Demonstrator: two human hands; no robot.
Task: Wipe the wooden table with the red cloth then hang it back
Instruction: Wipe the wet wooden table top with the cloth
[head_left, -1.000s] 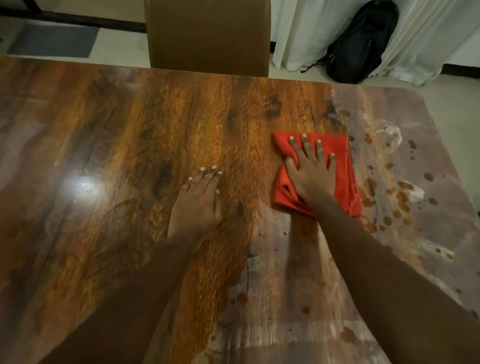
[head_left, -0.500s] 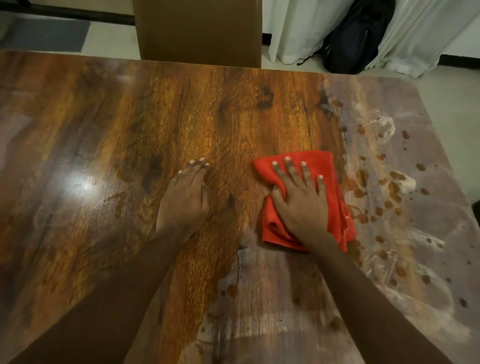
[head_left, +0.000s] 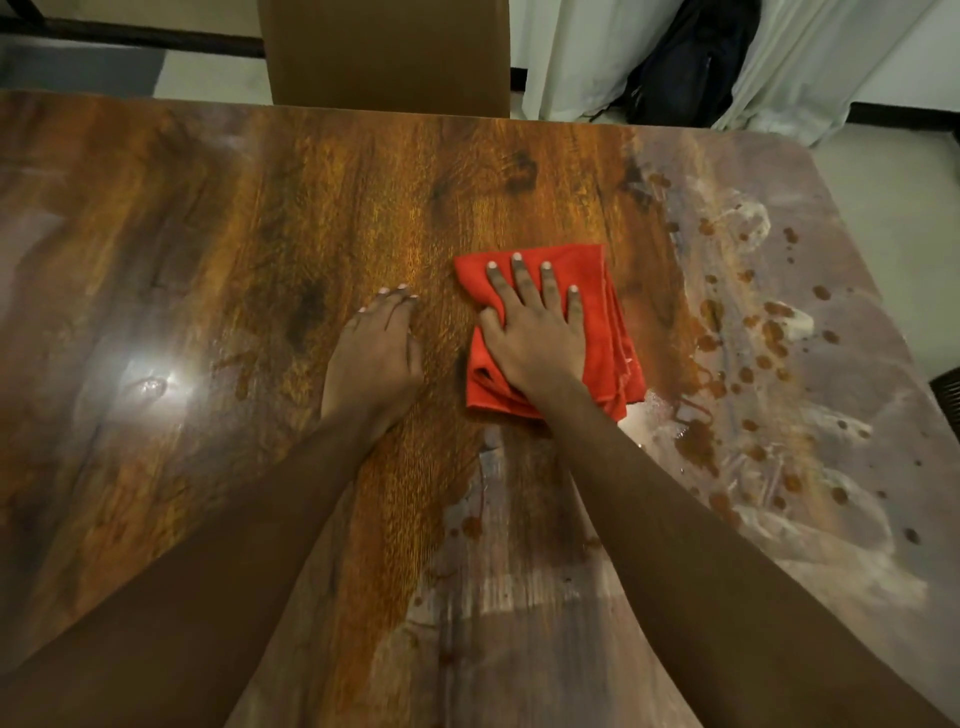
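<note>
The right hand (head_left: 535, 332) covers the middle of the red cloth (head_left: 605, 338) — its folds beneath cannot be seen. The worktop (head_left: 208, 234) runs off the left and bottom edges; the chair (head_left: 384, 52) and black backpack (head_left: 685, 62) are cut off at the top.

Table (head_left: 208, 260): one, wooden.
Red cloth (head_left: 608, 332): one.
Hands: two, left hand (head_left: 376, 353) and right hand (head_left: 535, 332).
Pale nails (head_left: 516, 256) showing on right hand: four.
Chair (head_left: 384, 52): one.
Black bag (head_left: 685, 67): one.
White curtains (head_left: 571, 52): two hanging pieces, bag between them.
Bright shine spot (head_left: 150, 384) on table: one.
Brown spots (head_left: 774, 332) on table: lots, too many to count.
</note>
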